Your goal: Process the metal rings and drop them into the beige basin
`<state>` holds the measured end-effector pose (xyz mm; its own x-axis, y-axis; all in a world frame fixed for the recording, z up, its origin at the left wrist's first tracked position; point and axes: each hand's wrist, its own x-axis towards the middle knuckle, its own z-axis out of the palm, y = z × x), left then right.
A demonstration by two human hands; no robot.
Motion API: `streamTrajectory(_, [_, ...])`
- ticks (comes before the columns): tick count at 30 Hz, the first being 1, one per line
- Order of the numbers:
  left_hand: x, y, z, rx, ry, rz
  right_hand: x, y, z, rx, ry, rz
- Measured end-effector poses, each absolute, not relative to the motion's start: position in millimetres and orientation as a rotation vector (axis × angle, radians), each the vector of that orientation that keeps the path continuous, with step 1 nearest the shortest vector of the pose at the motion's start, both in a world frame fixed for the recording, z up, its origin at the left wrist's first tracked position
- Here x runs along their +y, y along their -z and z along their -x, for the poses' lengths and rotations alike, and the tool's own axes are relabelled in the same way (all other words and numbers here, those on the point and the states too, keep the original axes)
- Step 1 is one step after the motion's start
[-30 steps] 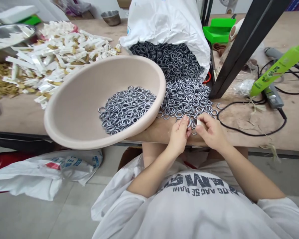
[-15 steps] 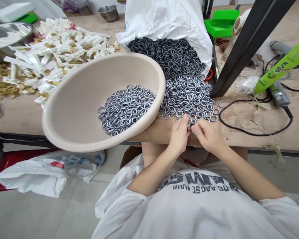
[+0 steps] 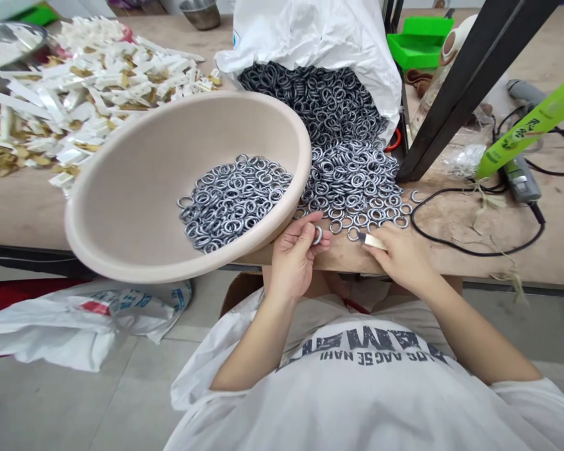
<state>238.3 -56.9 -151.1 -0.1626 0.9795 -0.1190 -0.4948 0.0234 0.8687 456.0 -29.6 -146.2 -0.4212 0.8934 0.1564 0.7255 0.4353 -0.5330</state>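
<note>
Your left hand (image 3: 294,254) pinches a silver metal ring (image 3: 318,235), your right hand (image 3: 401,254) holds a white tab (image 3: 372,240), just beside loose rings (image 3: 357,188) on the tabletop (image 3: 343,257).

The left hand (image 3: 294,254), a ring (image 3: 318,235) at its fingertips, now sits toward 9 o'clock, apart from the right hand (image 3: 402,254) and its white strip (image 3: 373,241).

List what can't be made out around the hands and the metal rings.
Head view:
Ring in left hand: fingers hide part of it.
Pale strip in right hand: too small to tell its material.
Table under beige bowl: hidden by the bowl.
White sack: plastic hides its inside.
</note>
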Motion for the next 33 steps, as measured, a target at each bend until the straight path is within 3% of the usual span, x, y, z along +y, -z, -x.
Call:
streamTrajectory(5, [-62.3, 142.4, -265.0, 0.836, -1.148, -0.645, -26.1, 132.7, -451.9, -1.689, -1.401, 0.993])
streamTrajectory(8, [-64.4, 138.5, -279.8, 0.785, -0.939, -0.687, -28.6, 132.4, -443.8, -1.546, -1.586, 0.856])
streamTrajectory(11, [-65.1, 138.6, -287.2, 0.733, -0.898, -0.637, -30.7, 137.5, -439.4, -1.573, -1.450, 0.893])
streamTrajectory(15, [-66.4, 143.4, -295.2, 0.824, -1.121, -0.597, -31.6, 142.5, -438.3, -1.677, -1.101, 0.966])
streamTrajectory(19, [-67.6, 145.4, -301.0, 0.853, -1.200, -0.614, -33.8, 140.3, -440.2, -1.664, -1.027, 1.004])
streamTrajectory(25, [-67.3, 143.3, -299.8, 0.877, -1.257, -0.535, -47.6, 135.3, -444.1, -2.147, -0.602, 0.984])
streamTrajectory(33, [-75.6, 141.7, -303.9, 0.867, -1.232, -0.540, -37.9, 141.1, -447.5, -2.194, -0.530, 1.065])
